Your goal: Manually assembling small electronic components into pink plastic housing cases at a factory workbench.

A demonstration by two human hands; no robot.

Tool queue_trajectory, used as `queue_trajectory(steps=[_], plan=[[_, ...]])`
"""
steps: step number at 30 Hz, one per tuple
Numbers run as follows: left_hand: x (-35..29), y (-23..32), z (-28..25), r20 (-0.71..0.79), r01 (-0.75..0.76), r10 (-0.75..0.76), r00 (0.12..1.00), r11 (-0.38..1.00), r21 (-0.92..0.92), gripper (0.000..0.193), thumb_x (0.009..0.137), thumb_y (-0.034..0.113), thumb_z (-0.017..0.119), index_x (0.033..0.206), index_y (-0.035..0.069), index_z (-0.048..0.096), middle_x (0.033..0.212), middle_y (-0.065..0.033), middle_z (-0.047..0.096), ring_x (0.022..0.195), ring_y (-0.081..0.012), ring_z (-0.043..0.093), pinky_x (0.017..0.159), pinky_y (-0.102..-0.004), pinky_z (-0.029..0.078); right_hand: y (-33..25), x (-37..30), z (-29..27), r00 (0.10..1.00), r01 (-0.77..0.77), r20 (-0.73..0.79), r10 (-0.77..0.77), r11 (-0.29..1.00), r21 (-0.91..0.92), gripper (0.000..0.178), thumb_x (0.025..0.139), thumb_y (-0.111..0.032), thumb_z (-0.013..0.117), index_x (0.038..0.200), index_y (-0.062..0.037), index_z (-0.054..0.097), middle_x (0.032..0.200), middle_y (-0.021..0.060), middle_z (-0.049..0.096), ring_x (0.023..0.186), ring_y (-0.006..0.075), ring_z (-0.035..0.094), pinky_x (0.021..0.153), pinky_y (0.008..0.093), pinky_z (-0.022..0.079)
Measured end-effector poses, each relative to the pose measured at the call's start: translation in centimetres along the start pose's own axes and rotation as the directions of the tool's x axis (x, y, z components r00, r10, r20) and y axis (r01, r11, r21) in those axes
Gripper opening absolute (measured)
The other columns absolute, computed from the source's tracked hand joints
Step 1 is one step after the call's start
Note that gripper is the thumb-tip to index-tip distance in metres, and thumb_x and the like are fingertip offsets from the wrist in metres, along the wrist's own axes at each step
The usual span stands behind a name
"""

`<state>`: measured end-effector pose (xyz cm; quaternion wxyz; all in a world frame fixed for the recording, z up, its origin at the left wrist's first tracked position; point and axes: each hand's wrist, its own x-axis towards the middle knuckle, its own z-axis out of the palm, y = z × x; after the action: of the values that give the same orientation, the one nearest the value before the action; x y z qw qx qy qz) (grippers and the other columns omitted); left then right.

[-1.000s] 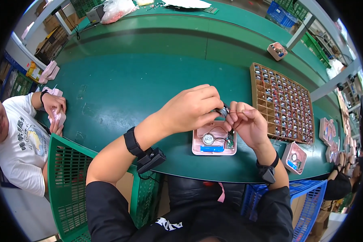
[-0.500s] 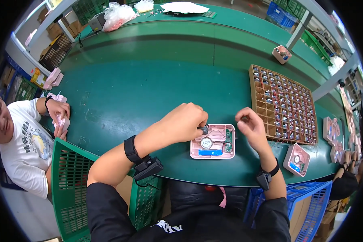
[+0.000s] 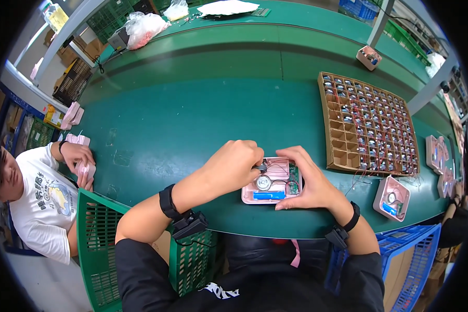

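A pink plastic case (image 3: 248, 199) lies with its inside facing up on the table in front of me. Inside it are a blue cylindrical battery (image 3: 269, 195), a round silver part (image 3: 263, 182), a green circuit board (image 3: 294, 177) and thin wires. My left hand (image 3: 239, 162) is closed at the case's upper left, pinching a small dark round part (image 3: 262, 168). Its fingertips are partly hidden behind the hand. Around the case's right side my right hand (image 3: 312, 182) is wrapped, thumb at the near edge and fingers at the far edge.
A divided cardboard tray (image 3: 369, 125) of wired round parts stands to the right. Another pink case (image 3: 392, 198) lies nearer, one more (image 3: 368, 57) farther back. A green crate (image 3: 101, 249) and blue crate (image 3: 411, 260) flank me. A co-worker (image 3: 47, 192) handles pink pieces at left.
My right hand has come down from beside the case and taken hold of its right side. The left hand stays at the case's upper left corner. The view has shifted slightly.
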<state>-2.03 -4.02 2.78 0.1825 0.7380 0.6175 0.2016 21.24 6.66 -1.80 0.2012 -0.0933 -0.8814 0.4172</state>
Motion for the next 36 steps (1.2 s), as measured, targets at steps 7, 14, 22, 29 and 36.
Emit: queue_trajectory(steps=[7, 14, 22, 29, 36], plan=[[0.0, -0.1, -0.2, -0.055, -0.033, 0.037, 0.998, 0.997, 0.068, 0.015, 0.074, 0.008, 0.078, 0.084, 0.0, 0.071, 0.082, -0.0157, 0.069, 0.072, -0.0318, 0.071, 0.065, -0.04, 0.058, 0.0, -0.1, 0.1, 1.0, 0.015, -0.016, -0.015, 0.999, -0.043, 0.113, 0.058, -0.045, 0.1, 0.146, -0.0028, 0.046, 0.136, 0.0173, 0.051, 0.129, 0.0347, 0.053, 0.11, 0.0442, 0.044], [0.2, -0.9, 0.9, -0.036, -0.053, 0.056, 0.998, 0.995, 0.082, 0.013, 0.073, 0.006, 0.077, 0.082, -0.001, 0.071, 0.082, -0.0161, 0.069, 0.073, -0.0328, 0.071, 0.066, -0.0411, 0.058, 0.3, -0.3, 0.3, 1.0, -0.007, -0.02, 0.006, 0.999, -0.033, 0.112, 0.058, -0.046, 0.1, 0.146, -0.003, 0.046, 0.135, 0.0169, 0.051, 0.128, 0.0346, 0.053, 0.109, 0.0441, 0.044], [0.6, -1.6, 1.2, -0.016, -0.054, 0.054, 0.998, 0.998, -0.027, 0.011, 0.073, 0.005, 0.076, 0.08, -0.002, 0.071, 0.083, -0.0167, 0.069, 0.073, -0.0343, 0.07, 0.067, -0.0424, 0.058, -0.1, -0.1, 0.8, 1.0, 0.013, -0.016, -0.014, 1.0, -0.021, 0.112, 0.058, -0.044, 0.1, 0.146, -0.0033, 0.045, 0.133, 0.018, 0.05, 0.126, 0.035, 0.053, 0.108, 0.0442, 0.044], [0.3, -1.6, 1.2, -0.038, -0.137, 0.14, 0.989, 0.989, 0.061, 0.008, 0.073, 0.003, 0.073, 0.078, -0.002, 0.07, 0.08, -0.0161, 0.066, 0.073, -0.0359, 0.068, 0.067, -0.0452, 0.056, -1.2, -0.2, 0.6, 1.0, 0.005, 0.005, -0.005, 1.0, 0.014, 0.101, 0.069, -0.044, 0.094, 0.147, -0.0022, 0.044, 0.133, 0.0196, 0.049, 0.125, 0.0365, 0.053, 0.108, 0.0447, 0.044], [0.7, -2.0, 0.9, 0.0, -0.242, 0.242, 0.97, 0.97, 0.026, 0.009, 0.075, 0.003, 0.073, 0.074, -0.002, 0.066, 0.077, -0.0145, 0.062, 0.072, -0.0363, 0.065, 0.067, -0.0471, 0.055, -4.4, 0.7, -0.7, 0.984, -0.14, 0.071, 0.161, 0.961, -0.24, 0.074, 0.083, -0.03, 0.083, 0.142, -0.0034, 0.049, 0.124, 0.0168, 0.057, 0.114, 0.035, 0.061, 0.097, 0.0435, 0.051]])
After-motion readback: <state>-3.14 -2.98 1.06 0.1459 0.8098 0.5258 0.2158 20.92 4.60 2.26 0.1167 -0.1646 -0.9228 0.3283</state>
